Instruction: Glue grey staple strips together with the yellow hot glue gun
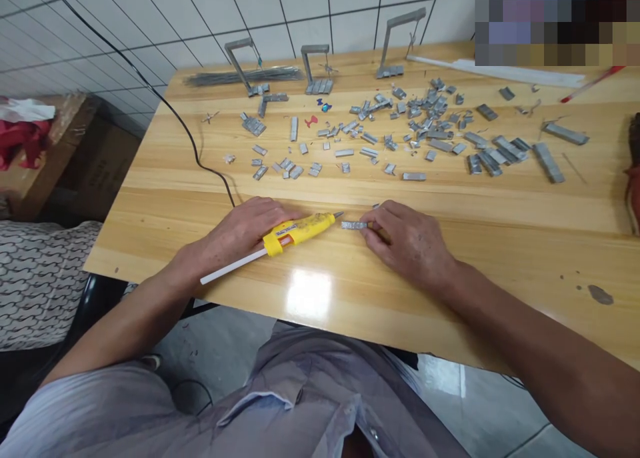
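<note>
My left hand (250, 225) is closed around a yellow hot glue gun (305, 230), lying low over the table. A white glue stick (233, 266) sticks out of the gun's back end. The gun's metal nozzle points right, a short gap from a small grey metallic strip (353, 225). My right hand (407, 241) pinches that strip between thumb and fingers, close to the tabletop. Beyond my hands lie many small grey pieces (435, 111), some loose and some joined in rows. Part of the right fingers' grip is hidden behind the hand.
Three grey hook-shaped stands (317, 68) rise along the back of the wooden table (210, 198), by the tiled wall. A bundle of thin wires (200, 79) and long white sticks (500, 70) lie there too. A black cord (193, 145) crosses the left side. A red pen (590, 85) sits at far right.
</note>
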`<state>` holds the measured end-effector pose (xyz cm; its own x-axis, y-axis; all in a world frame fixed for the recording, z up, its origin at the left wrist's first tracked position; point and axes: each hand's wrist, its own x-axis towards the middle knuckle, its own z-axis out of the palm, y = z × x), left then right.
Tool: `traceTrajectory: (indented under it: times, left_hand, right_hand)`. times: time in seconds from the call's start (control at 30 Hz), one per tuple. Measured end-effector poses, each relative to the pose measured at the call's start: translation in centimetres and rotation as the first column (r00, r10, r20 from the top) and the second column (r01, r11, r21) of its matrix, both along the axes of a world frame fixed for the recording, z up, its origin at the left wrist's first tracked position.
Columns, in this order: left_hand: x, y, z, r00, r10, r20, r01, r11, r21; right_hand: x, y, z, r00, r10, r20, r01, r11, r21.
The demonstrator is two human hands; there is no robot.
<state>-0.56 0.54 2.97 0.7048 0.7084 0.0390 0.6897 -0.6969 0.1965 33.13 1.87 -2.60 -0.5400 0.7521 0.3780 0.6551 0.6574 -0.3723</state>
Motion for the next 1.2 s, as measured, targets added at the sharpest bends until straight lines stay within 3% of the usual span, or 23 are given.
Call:
traceTrajectory:
  times: [0.27,0.6,0.97,1.2]
  left_hand:
    - [-0.4,-0.4,-1.7,0.993,-0.003,0.117,-0.003,0.999,0.051]
    - [-0.3,0.2,-2.1,0.966,0.227,0.127,-0.231,0.973,0.018]
    - [-0.3,0.3,-3.0,0.958,0.227,0.176,-0.229,0.973,-0.013]
    - [-0.5,0.4,-3.6,0.964,0.167,0.208,-0.176,0.984,0.025]
  right_hand:
    - [0.1,0.1,0.1,0.999,0.044,-0.005,-0.044,0.999,-0.029]
    - [0.4,0.2,0.8,0.997,0.075,0.027,-0.073,0.993,-0.091]
    - [0.3,0.3,1.1,0.998,0.045,0.05,-0.036,0.987,-0.158]
    - [0.2,0.5,1.3,0.999,0.042,0.024,-0.036,0.978,-0.207]
